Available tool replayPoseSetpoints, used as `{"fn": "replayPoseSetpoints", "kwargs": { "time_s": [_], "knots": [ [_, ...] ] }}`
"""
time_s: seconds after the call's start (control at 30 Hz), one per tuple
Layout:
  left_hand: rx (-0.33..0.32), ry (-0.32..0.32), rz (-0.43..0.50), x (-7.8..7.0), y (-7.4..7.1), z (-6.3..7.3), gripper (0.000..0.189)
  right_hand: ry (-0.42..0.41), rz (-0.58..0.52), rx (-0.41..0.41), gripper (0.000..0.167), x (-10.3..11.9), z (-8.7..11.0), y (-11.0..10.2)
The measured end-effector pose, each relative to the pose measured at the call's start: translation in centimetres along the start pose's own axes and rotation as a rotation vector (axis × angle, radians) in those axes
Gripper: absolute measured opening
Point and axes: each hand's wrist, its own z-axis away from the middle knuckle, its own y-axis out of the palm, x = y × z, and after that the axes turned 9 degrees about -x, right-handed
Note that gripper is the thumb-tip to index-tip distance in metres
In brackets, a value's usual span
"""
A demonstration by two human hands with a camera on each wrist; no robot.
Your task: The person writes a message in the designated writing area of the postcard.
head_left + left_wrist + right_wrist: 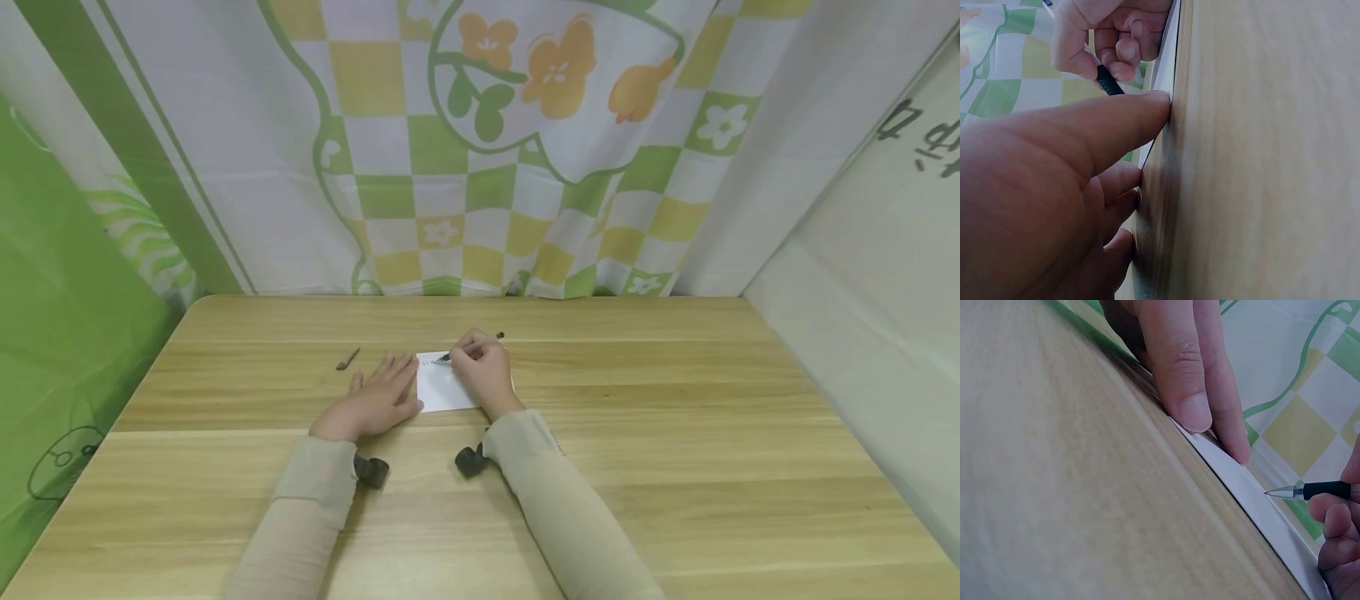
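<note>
A small sheet of white paper (pixel 444 390) lies on the wooden table, with a short row of dark marks near its top edge. My right hand (pixel 486 373) pinches a pen (pixel 445 357) with a black grip and a clear tip section. In the right wrist view the pen (pixel 1325 490) slants down so its point meets the paper (pixel 1235 481). My left hand (pixel 377 402) lies flat with fingers extended, thumb and fingertips on the sheet's left edge. The left wrist view shows that thumb (pixel 1129 119) close up, the right hand (pixel 1110 37) beyond it.
A small dark piece like a pen cap (pixel 347 360) lies left of the paper. Black wrist cameras (pixel 372 472) sit at both cuffs. A checkered curtain (pixel 480 200) hangs behind the table (pixel 675 450), with a green cloth at left and a white panel at right.
</note>
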Motion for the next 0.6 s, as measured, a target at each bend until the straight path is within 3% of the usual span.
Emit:
{"fn": "replayPoseSetpoints", "kwargs": {
  "time_s": [0.6],
  "knots": [
    [0.008,0.004,0.008,0.17,0.13,-0.14,0.077,0.002,0.013,-0.007,0.009,-0.14,0.09,-0.05]
  ]
}}
